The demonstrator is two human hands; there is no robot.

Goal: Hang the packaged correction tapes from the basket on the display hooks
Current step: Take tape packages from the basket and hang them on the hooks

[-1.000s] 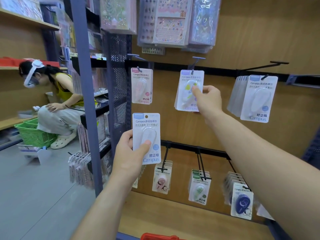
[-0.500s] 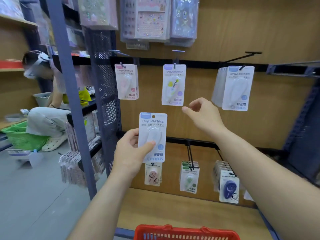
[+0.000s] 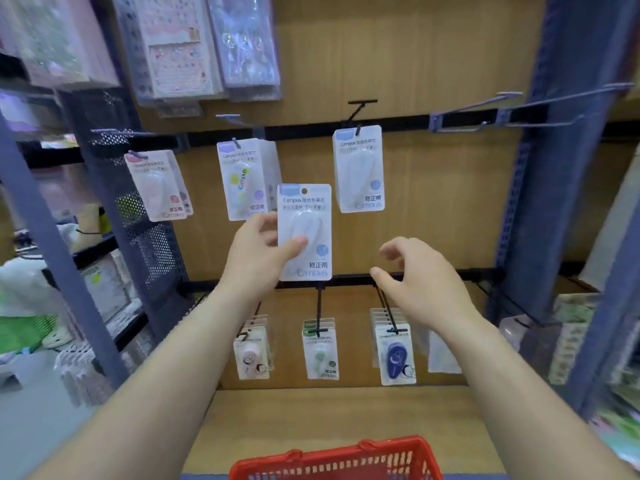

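Three hung packs [image 3: 358, 168] above; left hand [image 3: 258, 254] pinches tape pack [image 3: 305, 216], right hand [image 3: 417, 287] loose, empty; red basket [image 3: 346, 452] below.

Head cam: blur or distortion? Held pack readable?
Head view: motion blur smears the edges and the sticker sheets up top; wide-angle bends the blue metal uprights; the white carded correction tape pack in the left hand is sharpest, Campus print readable; no harsh glare.
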